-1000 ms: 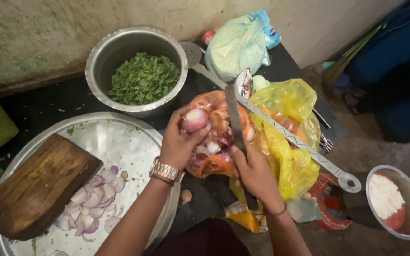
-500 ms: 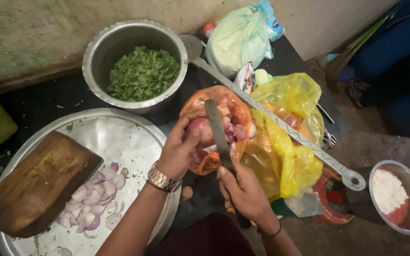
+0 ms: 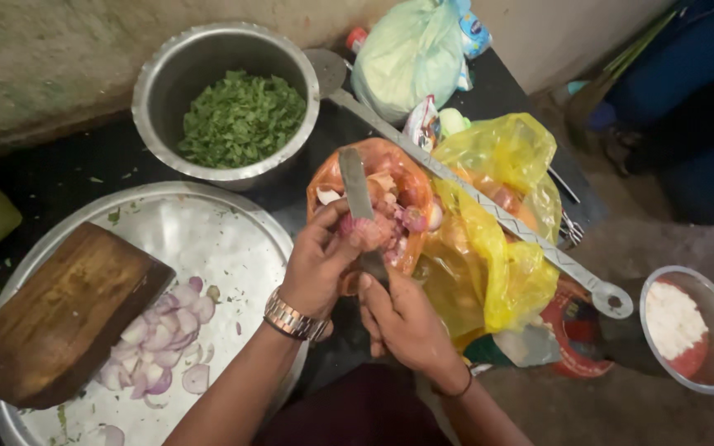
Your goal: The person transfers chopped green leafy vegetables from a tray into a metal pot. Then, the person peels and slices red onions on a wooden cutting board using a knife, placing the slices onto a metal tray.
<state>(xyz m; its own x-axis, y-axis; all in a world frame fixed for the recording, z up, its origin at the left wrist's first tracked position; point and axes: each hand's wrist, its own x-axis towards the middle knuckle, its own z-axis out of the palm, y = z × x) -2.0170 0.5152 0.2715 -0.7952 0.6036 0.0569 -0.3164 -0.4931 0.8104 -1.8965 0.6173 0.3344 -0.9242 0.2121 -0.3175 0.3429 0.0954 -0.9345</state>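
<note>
1. The left hand (image 3: 317, 268), a metal watch (image 3: 294, 317) on its wrist, has its grip closed round a small peeled red onion (image 3: 363, 229), held just above the near edge of an orange plastic bag (image 3: 390, 169).
2. The right hand (image 3: 406, 322) has its grip closed on the handle of a steel-bladed kitchen knife (image 3: 355, 192); the blade points away, its flat lying against the onion.
3. A second ago the onion was held higher and clear of the bag, the knife tilted to its right; now both hands have sunk toward the bag and the blade stands nearly straight, left of where it was.
4. The orange bag holds onion peel and more small onions; a crumpled yellow plastic bag (image 3: 497, 239) touches it on the right.
5. A long flat metal ladle (image 3: 489, 211) lies slantwise across both bags.
6. Left of the hands, a large round steel tray (image 3: 200, 231) carries a pile of sliced red onion (image 3: 163, 334) and a brown wooden cutting board (image 3: 55, 314), unmoved.
7. Far on the counter stands a steel pot of chopped green leaves (image 3: 237, 120), with a pale green plastic bag (image 3: 411, 58) to its right.
8. Near right, a small steel bowl of white powder (image 3: 692, 326) sits well apart.
</note>
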